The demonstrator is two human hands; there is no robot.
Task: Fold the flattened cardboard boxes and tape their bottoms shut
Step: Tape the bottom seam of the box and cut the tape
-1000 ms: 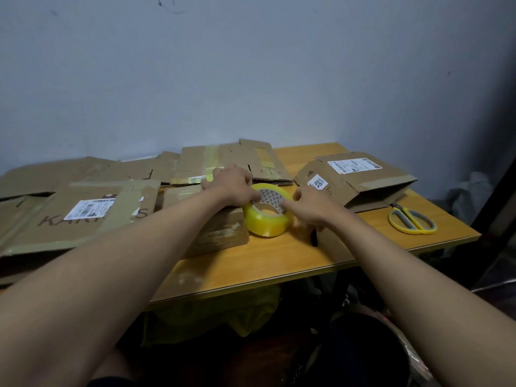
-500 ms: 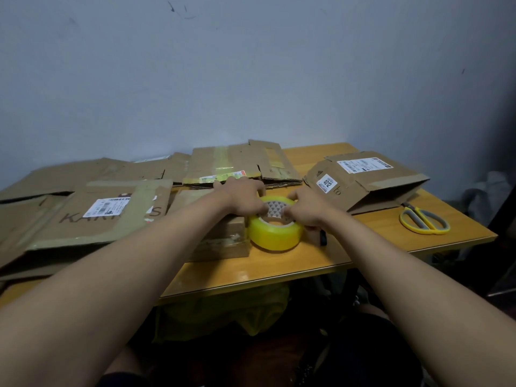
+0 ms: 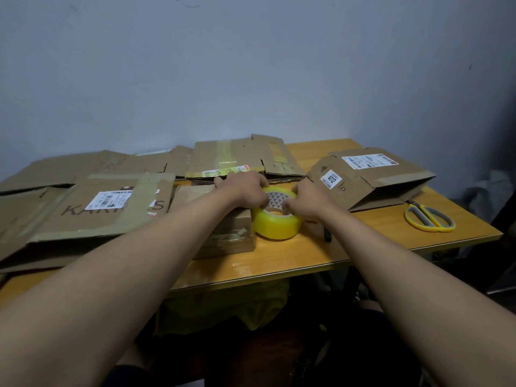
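head view shows both hands on the yellow tape roll [image 3: 276, 223], which stands on the wooden table [image 3: 307, 255] just beside a small cardboard box [image 3: 223, 236]. left hand [image 3: 243, 188] curls its fingers over the roll's rim; right hand [image 3: 308, 202] pinches at the rim too, likely hunting for the tape's loose end. most of the work seems left: flattened cardboard boxes [image 3: 117, 208] lie stacked at left and along the wall, and a half-opened box [image 3: 371, 177] sits at right. yellow scissors [image 3: 428, 219] wait near the right edge, well apart from the roll.
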